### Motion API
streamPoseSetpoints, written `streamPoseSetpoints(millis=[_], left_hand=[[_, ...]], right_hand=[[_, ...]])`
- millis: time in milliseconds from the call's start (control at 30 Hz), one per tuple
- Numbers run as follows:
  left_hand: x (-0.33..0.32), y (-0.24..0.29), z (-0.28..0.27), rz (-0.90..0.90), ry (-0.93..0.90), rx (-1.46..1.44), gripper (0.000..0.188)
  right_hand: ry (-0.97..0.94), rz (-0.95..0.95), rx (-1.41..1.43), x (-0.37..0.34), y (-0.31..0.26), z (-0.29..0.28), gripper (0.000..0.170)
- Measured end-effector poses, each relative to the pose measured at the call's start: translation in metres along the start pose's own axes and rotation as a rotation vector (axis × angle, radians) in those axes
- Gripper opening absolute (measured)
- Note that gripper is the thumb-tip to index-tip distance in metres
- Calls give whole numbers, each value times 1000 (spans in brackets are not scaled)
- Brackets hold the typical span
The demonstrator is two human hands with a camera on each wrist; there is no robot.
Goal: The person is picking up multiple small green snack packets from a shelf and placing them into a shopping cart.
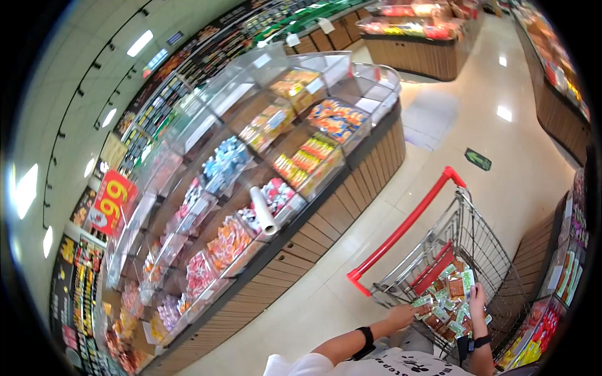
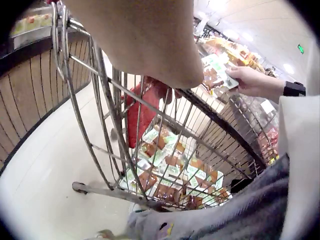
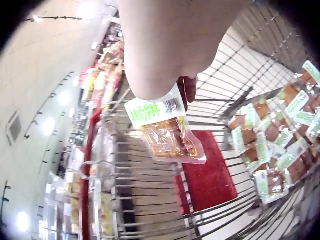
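My right hand (image 1: pixel 478 302) holds a clear sealed food packet (image 3: pixel 167 131) with brown contents and a green-and-white label, above the shopping cart's basket. In the left wrist view the right hand (image 2: pixel 245 80) grips this packet (image 2: pixel 214 72) by its edge. My left hand (image 1: pixel 400 316) is at the near left side of the cart, its fingertips overlapping the packets in the head view. I cannot tell whether it holds one; the forearm hides most of it in the left wrist view. Many similar packets (image 2: pixel 172 162) lie heaped in the wire cart (image 1: pixel 495 241).
The cart has a red handle (image 1: pixel 404 229) and a red child-seat flap (image 3: pixel 207 172). A candy display (image 1: pixel 342 219) with clear bins stands to the left, with a plastic bag roll (image 1: pixel 263 213) on it. Shelves of packaged goods (image 1: pixel 564 276) border the right side.
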State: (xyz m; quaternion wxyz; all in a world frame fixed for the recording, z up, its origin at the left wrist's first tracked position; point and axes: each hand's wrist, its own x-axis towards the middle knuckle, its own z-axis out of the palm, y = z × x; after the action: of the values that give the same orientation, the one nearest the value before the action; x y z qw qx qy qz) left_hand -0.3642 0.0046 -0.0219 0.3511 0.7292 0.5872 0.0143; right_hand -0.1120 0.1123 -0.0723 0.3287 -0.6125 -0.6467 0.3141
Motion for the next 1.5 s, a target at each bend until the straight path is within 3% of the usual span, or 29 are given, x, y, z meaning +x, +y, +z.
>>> streamPoseSetpoints(millis=[100,167,200,233,267,300,333,367,400,433,533,633,867,1067,1133,1167,1267,1300,1333,1400,1500], left_hand=[[-11,-21,7,277,276,-375,23],[-13,-32,6,267,558,-643,27],[-23,-34,-6,242,548,-932,35],[-11,-68,9,260,412,-982,38],[-56,-39,-49,58,259,-1190,41],[-77,-31,-70,93,286,-1192,37],[-92,-24,-86,293,247,-1199,34],[-110,-21,-100,196,165,-1167,31],[-127,-18,-112,106,97,-1116,28],[-141,-15,-120,84,113,-1106,24],[-172,-12,-130,113,170,-1141,17],[-191,-7,-138,168,207,-1175,16],[-202,-6,-126,303,222,-1272,16],[-195,-4,-109,349,148,-1277,18],[-186,13,-99,247,101,-1431,19],[-180,23,-95,193,73,-1502,22],[-161,43,-83,365,-785,-1950,27],[-151,50,-75,228,-882,-1829,25],[-141,59,-64,217,-1020,-1829,25],[-123,80,-39,185,-1312,-1812,24],[-113,121,-10,110,-1523,-1620,24]], right_hand=[[-47,-85,133,-13,-68,10,12],[-70,-136,149,-26,-99,18,14],[-66,-137,118,-38,-125,21,14],[-125,-187,185,-51,-176,15,13],[-184,-123,249,-60,-186,22,15],[-292,-120,245,-68,-201,25,17],[-416,-59,340,-76,-230,21,16],[-418,-194,320,-81,-240,25,17],[-450,-66,363,-92,-262,20,18],[-423,-158,397,-97,-263,25,19],[-497,6,668,-121,-287,19,20],[-514,27,776,-140,-316,7,24],[-465,203,876,-162,-339,3,25],[-390,182,878,-177,-329,-5,32],[-414,132,919,-182,-316,-15,33],[-480,142,1132,-185,-304,-17,36],[-295,68,1010,-201,-286,-35,31],[-201,163,893,-208,-274,-36,29],[-55,171,883,-215,-263,-35,30],[-86,288,752,-239,-257,-56,34],[1,404,980,-271,-219,-66,32]])
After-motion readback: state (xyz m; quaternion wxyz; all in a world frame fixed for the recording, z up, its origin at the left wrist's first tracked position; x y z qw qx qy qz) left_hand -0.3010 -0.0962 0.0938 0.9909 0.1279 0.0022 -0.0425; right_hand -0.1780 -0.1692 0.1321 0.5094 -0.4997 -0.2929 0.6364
